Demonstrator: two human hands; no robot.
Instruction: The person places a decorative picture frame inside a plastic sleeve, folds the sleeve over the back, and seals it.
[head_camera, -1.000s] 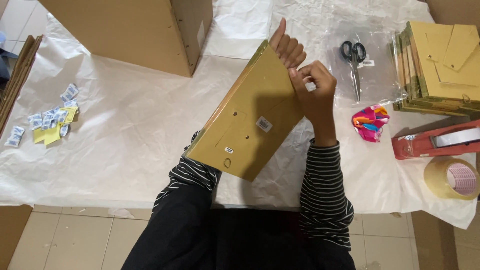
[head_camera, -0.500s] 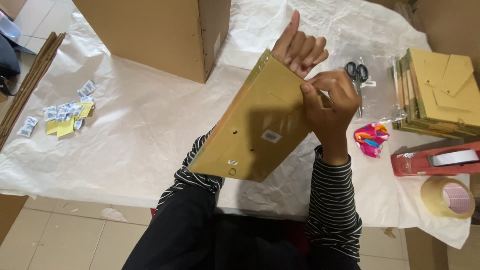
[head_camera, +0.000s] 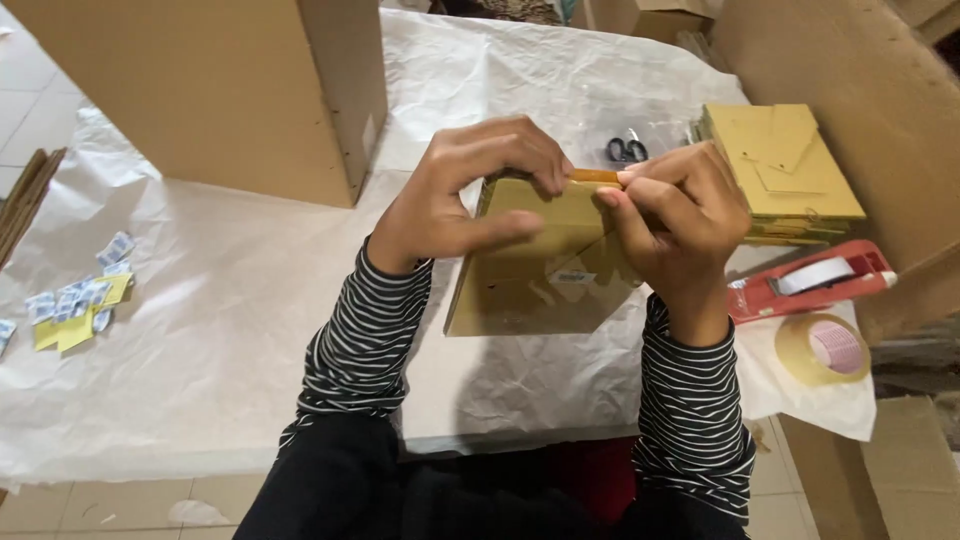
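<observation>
I hold a flat yellow-brown cardboard envelope box (head_camera: 535, 272) upright in front of me above the paper-covered table (head_camera: 220, 330). My left hand (head_camera: 465, 195) grips its upper left edge, thumb across the front face. My right hand (head_camera: 675, 215) pinches the top right corner, fingers curled over the edge. Both hands meet at the top rim of the box. A small white label shows on its front.
A large brown carton (head_camera: 220, 90) stands at the back left. Scissors (head_camera: 627, 149) lie behind my hands. A stack of flat yellow boxes (head_camera: 785, 170), a red tape dispenser (head_camera: 815, 280) and a tape roll (head_camera: 825, 348) are on the right. Small paper labels (head_camera: 75, 305) lie left.
The box has swung from a slanted hold to facing me more squarely and lower. My left hand moved from behind its top to gripping the top edge beside my right hand.
</observation>
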